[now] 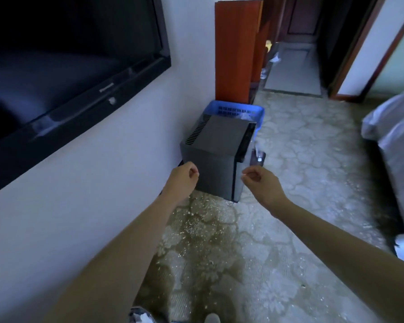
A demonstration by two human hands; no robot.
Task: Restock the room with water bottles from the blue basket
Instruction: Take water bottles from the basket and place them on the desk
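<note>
Clearly the carpeted floor [289, 183] carries everything that matters, with a dark television [68, 66] on the wall to the left and a bed [397, 145] along the right edge. Against the wall stands a small black fridge [216, 155], and behind it, tucked against a wooden cabinet [233, 54], sits the blue basket [236, 110]; something clear shows inside it, probably water bottles, though blur makes that uncertain. A clear bottle [257, 157] seems to stand on the floor just beside the fridge's front right corner. Both arms reach forward: the left hand [182, 180] and right hand [261, 183] hover in front of the fridge, fingers curled loosely inward and holding nothing. The fridge hides most of the basket, so a reach over it could snag the rim or knock the floor bottle over.
</note>
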